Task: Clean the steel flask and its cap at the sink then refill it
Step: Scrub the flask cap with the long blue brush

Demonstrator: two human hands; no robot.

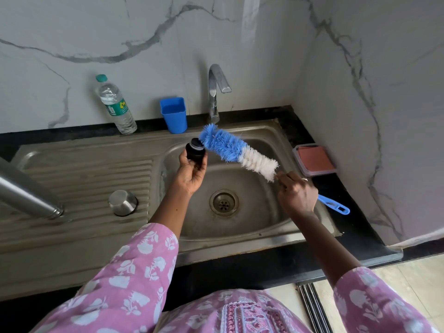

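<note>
Fingers (202, 167) of your left hand (192, 176) are curling round the black inner cap (195, 153), holding it over the far left part of the basin. Your right hand (298, 194) is clenching the blue handle of the bottle brush (236, 151), gripping just below the white bristles.

Working down in size: the sink (240, 245) is spanning the counter. The steel flask (24, 191) is lying on its side on the ribbed drainboard (84, 179) at the left, open mouth pointing toward the basin, well apart from both hands and nearer your left. The brush is slanting from near right to far left, its blue tip touching the cap's upturned face. The steel cup lid (123, 203) is sitting mouth-down on the drainboard, between the flask's mouth and the basin.

From your right fingers the inner cap is lying far and to the left, straight along the brush's long axis, so the scrubbing is probably calling for short strokes along that line while your left hand is bracing. The cap is showing a matte black body with a stepped grey plug facing the bristles. No stream is showing at the tap (216, 92).
</note>
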